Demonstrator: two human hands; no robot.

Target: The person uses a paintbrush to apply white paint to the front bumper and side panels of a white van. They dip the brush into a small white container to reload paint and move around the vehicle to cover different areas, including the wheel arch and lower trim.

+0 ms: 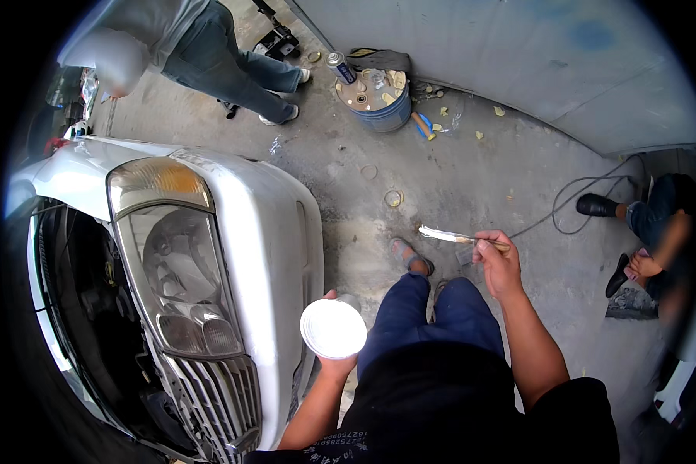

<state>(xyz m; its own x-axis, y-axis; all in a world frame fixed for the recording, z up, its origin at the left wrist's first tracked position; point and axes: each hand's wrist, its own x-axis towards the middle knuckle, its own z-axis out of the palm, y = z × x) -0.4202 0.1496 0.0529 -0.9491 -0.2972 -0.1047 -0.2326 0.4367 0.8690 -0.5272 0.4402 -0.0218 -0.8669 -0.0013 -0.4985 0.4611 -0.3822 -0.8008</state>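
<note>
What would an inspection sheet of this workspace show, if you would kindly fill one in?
Surface: grey floor, stained.
Job's things: round white container; white-smeared tool with a wooden-looking handle.
Clutter: blue drum topped with a spray can and scraps; pale scraps on the floor.
Hands: left hand holds the container; right hand grips the tool.
Cables: dark cable, looped on the floor.
Surroundings: white car at left; people at upper left and far right.

Left fingers (331, 295) hold 1 round white tub (333, 329) beside a white car (274, 232); right fingers (489, 235) grip 1 white-smeared tool (445, 234).
</note>
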